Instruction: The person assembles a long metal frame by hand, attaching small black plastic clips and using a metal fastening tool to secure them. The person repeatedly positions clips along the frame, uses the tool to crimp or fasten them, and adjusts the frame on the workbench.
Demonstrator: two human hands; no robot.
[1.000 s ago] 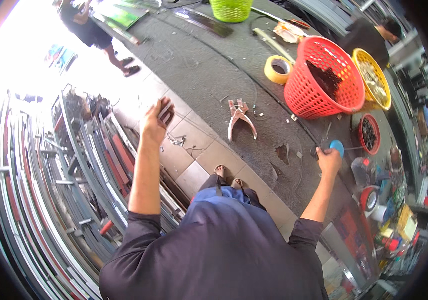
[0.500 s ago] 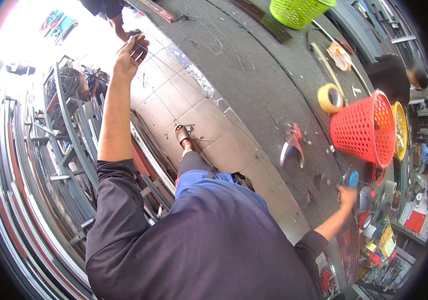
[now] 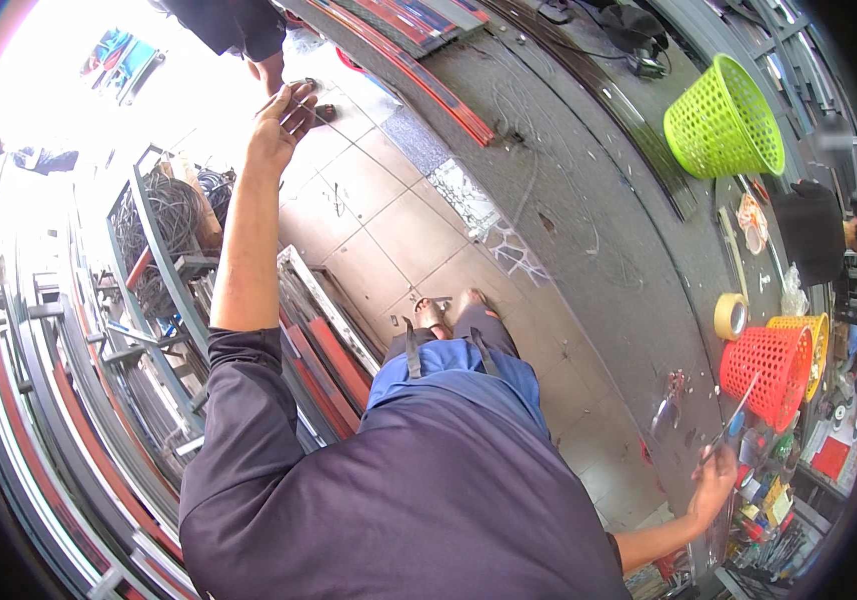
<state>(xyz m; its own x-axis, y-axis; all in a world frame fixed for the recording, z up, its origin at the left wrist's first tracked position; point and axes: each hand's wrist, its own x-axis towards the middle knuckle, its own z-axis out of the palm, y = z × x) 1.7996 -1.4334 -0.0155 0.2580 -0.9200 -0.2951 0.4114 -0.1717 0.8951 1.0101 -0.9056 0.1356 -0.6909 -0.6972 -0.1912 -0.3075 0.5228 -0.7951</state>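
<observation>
My left hand [image 3: 287,125] is raised over the tiled floor at the upper left, its fingers curled toward the thumb. Whatever may be between those fingers is too small to make out. At the lower right, my right hand [image 3: 714,478] is closed round a tool with a thin pale shaft [image 3: 748,392], its handle hidden by the fingers. The shaft points up in front of a red perforated basket [image 3: 764,365]. A round blue item [image 3: 737,424] lies right beside this hand. Pliers with red handles [image 3: 669,400] rest on the dark workbench [image 3: 599,270] to its left, blurred.
Green [image 3: 724,120] and yellow [image 3: 817,345] baskets and a tape roll [image 3: 732,316] stand on the bench. Long profiles [image 3: 414,75] lie at its far end. Racks of metal bars [image 3: 59,400] fill the left. One person [image 3: 234,25] is ahead, another [image 3: 811,230] across the bench.
My view has shifted, bringing more of the bench's far end into sight. My right hand now shows the thin-shafted tool upright. My left hand stays raised in much the same pose.
</observation>
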